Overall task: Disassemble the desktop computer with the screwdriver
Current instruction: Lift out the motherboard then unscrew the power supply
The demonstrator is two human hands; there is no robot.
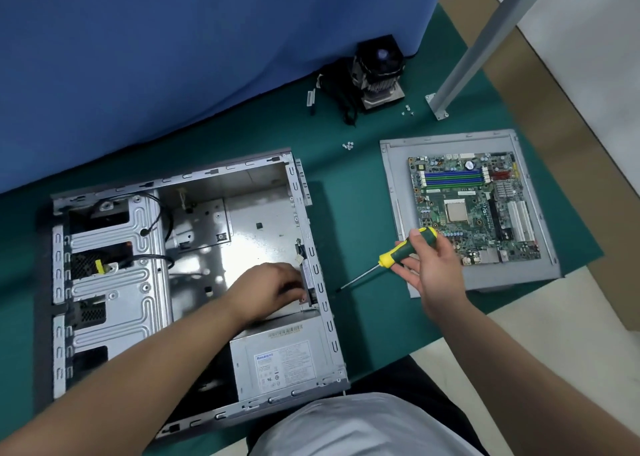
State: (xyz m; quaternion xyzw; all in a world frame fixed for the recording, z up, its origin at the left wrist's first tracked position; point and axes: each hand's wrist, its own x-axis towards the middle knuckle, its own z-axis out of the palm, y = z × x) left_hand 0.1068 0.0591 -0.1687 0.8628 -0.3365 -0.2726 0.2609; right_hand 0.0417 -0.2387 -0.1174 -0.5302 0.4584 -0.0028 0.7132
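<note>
You get bright, even overhead light, glare on the case floor [256,244], soft focus, and wide-angle bending at the edges.

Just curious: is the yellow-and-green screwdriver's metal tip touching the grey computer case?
Apart. The head view shows green mat between the screwdriver tip and case.

Power supply [277,362] label: I make out a blue brand word at its top left, something like "Huntkey", too blurred for me to be sure.
Power supply label, rest: I see a table of small print and some marks along the bottom, none of which I can read.
Barcode sticker [284,332]: bars on the supply's upper edge, digits too small for me.
Motherboard [474,206]: I read no print on it.
</note>
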